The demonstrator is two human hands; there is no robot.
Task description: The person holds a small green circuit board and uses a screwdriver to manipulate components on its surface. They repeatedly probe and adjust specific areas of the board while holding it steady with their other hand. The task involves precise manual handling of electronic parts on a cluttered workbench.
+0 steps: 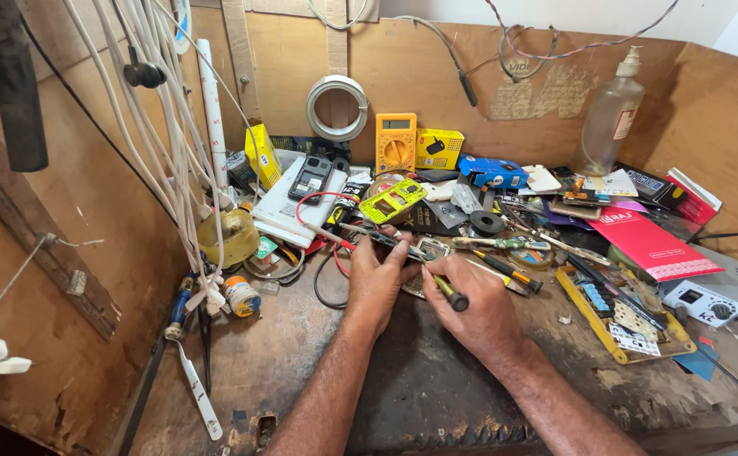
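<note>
— Plywood walls are seen boxing in a worn, scorched counter (436,388), crowded along the back with tools and phone parts. What is held by the hands?

— A thin screwdriver (442,284) with a dark, yellow-banded handle is gripped by the closed fingers of the right hand (474,314), its tip pointed down at a small metal phone frame (430,251) lying near the middle of the counter. The frame is steadied by the left hand (377,279), whose fingers are curled over its near edge; a second slim tool (390,241) seems to be pinched there, though that cannot be told for sure.

— And what is found around them?

— A yellow-green phone shell (393,201) is lying just behind the hands, with an orange multimeter (396,142) propped against the back wall. A red booklet (652,243) is placed to the right, near a yellow tray of small parts (622,325). White cables (162,118) are hung at the left, above a small glue pot (241,296). A cloudy plastic bottle (610,118) is stood at the far right.
</note>
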